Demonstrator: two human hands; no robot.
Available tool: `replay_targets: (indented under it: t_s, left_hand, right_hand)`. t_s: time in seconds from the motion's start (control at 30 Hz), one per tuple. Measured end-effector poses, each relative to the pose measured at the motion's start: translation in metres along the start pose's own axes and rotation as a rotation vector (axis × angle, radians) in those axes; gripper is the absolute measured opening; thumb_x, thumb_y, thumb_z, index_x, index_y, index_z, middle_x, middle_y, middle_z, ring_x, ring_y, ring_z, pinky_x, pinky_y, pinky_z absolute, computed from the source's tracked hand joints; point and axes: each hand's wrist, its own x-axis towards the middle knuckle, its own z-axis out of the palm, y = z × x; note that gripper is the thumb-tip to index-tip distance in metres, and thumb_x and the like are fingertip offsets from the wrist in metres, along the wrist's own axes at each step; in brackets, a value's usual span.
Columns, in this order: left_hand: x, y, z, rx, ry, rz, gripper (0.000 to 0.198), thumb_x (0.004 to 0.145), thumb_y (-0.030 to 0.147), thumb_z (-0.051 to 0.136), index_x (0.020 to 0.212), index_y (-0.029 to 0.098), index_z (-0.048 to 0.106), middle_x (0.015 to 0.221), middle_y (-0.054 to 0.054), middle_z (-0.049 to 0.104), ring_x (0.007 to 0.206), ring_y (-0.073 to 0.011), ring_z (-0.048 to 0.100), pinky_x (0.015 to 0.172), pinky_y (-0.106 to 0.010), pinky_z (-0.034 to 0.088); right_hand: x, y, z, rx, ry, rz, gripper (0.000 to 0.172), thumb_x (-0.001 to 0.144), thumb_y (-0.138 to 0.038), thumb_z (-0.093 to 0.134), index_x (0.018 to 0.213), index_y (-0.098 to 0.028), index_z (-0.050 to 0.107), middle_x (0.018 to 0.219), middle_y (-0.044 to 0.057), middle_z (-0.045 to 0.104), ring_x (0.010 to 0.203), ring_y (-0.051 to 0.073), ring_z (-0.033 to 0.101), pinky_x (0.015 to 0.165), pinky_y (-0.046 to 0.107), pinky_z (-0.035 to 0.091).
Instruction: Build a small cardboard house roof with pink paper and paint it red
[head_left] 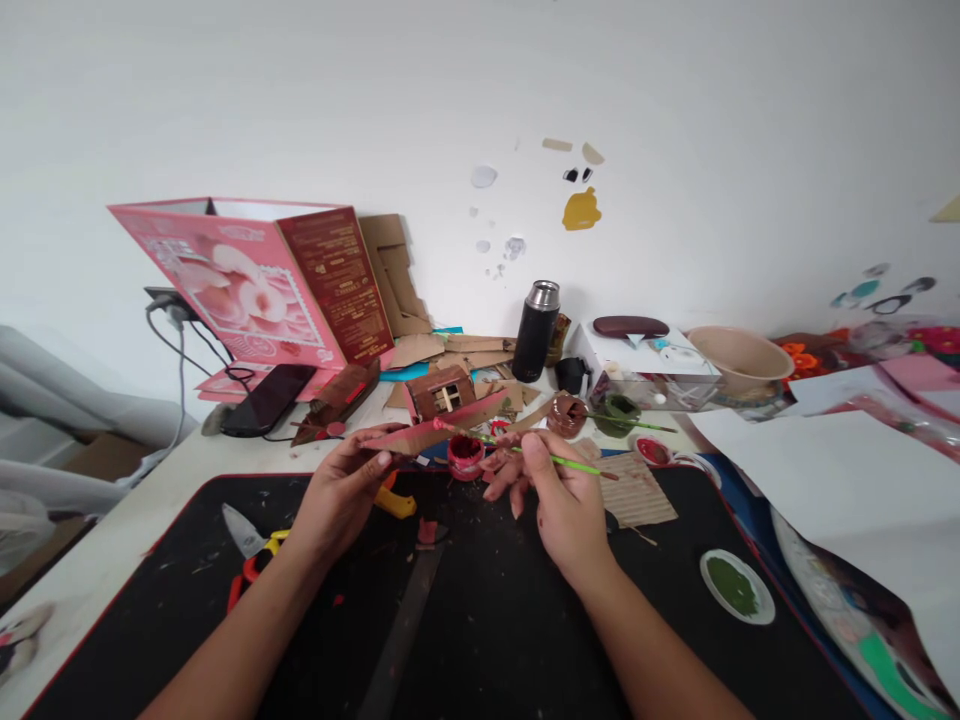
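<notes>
My left hand (337,490) is closed on one end of a long cardboard strip (420,435), part red-painted and part bare brown. Between thumb and fingers, my right hand (562,500) pinches a green paintbrush (577,465), its red-coated tip close to the strip; whether they touch I cannot tell. Below the tip stands a small open jar of red paint (466,455). Just behind is a small brown cardboard house (442,395) with a window. A brown paint jar (566,413) and a green paint jar (618,413) stand beyond my right hand, a second brush lying across them.
Scissors (251,540) and a ruler (405,625) lie on the black mat (495,640). A lid with green paint (737,587) sits at right. Behind are a black flask (536,330), a phone (270,400), a pink box (247,290) and a beige bowl (739,360).
</notes>
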Motion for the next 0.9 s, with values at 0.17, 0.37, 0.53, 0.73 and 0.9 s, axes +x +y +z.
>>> replay_targets:
  t_s: [0.17, 0.37, 0.53, 0.73, 0.9]
  left_hand:
    - [0.0, -0.001, -0.002, 0.001, -0.014, -0.004, 0.03, 0.071, 0.032, 0.097, 0.093, 0.021, 0.082, 0.117, -0.009, 0.08, 0.098, -0.0213, 0.075, 0.09, -0.032, 0.06]
    - [0.002, 0.0, -0.002, -0.036, 0.021, 0.009, 0.032, 0.066, 0.031, 0.1, 0.091, 0.021, 0.082, 0.115, -0.008, 0.081, 0.097, -0.022, 0.075, 0.088, -0.033, 0.061]
    - [0.002, 0.001, -0.001, -0.052, 0.027, 0.006, 0.031, 0.064, 0.03, 0.102, 0.087, 0.022, 0.083, 0.114, -0.007, 0.081, 0.098, -0.0217, 0.075, 0.089, -0.033, 0.062]
    - [0.004, 0.0, -0.003, -0.073, 0.033, 0.0, 0.034, 0.062, 0.031, 0.103, 0.088, 0.024, 0.082, 0.108, -0.004, 0.082, 0.097, -0.0197, 0.075, 0.086, -0.03, 0.062]
    - [0.004, 0.003, -0.002, -0.103, 0.03, -0.011, 0.034, 0.063, 0.03, 0.103, 0.089, 0.025, 0.082, 0.104, -0.003, 0.082, 0.097, -0.019, 0.075, 0.086, -0.028, 0.062]
  right_hand:
    - [0.003, -0.001, -0.004, -0.024, 0.043, 0.002, 0.045, 0.097, -0.062, 0.071, 0.092, -0.018, 0.073, 0.074, 0.009, 0.078, 0.053, 0.019, 0.073, 0.037, 0.02, 0.042]
    - [0.007, -0.002, -0.01, -0.035, 0.088, -0.002, 0.046, 0.095, -0.064, 0.073, 0.095, -0.018, 0.075, 0.072, 0.008, 0.077, 0.056, 0.021, 0.074, 0.037, 0.021, 0.044]
    - [0.009, -0.003, -0.016, -0.056, 0.111, -0.002, 0.044, 0.095, -0.064, 0.072, 0.095, -0.019, 0.076, 0.069, 0.006, 0.075, 0.055, 0.021, 0.073, 0.038, 0.024, 0.047]
    - [0.014, -0.002, -0.023, -0.069, 0.172, -0.039, 0.046, 0.095, -0.065, 0.072, 0.097, -0.019, 0.076, 0.07, 0.007, 0.076, 0.053, 0.021, 0.072, 0.036, 0.024, 0.044]
    - [0.018, -0.001, -0.028, -0.024, 0.234, -0.067, 0.043, 0.097, -0.062, 0.071, 0.099, -0.019, 0.075, 0.072, 0.007, 0.078, 0.055, 0.021, 0.073, 0.037, 0.024, 0.043]
